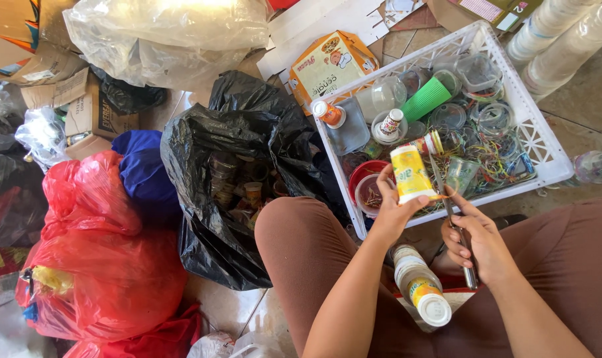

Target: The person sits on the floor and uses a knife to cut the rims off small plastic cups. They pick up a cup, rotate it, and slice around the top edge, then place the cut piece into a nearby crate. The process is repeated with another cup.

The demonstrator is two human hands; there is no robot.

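Observation:
My left hand [392,213] holds a small yellow plastic cup [410,174] upright over the near edge of a white plastic crate [538,142]. My right hand [481,242] grips a thin metal blade [449,202] whose tip touches the cup's lower rim. Both hands are above my knees, which are covered in brown cloth. A stack of similar yellow and white cups [420,286] lies between my legs on the floor.
The crate holds clear cups, a green cup [428,98], lids and plastic rings. An open black bag [238,176] with cups sits left of my knee. Red bags [95,255], a blue bag [144,171], cardboard boxes and clear bags crowd the left. Stacked white cups [559,36] lie top right.

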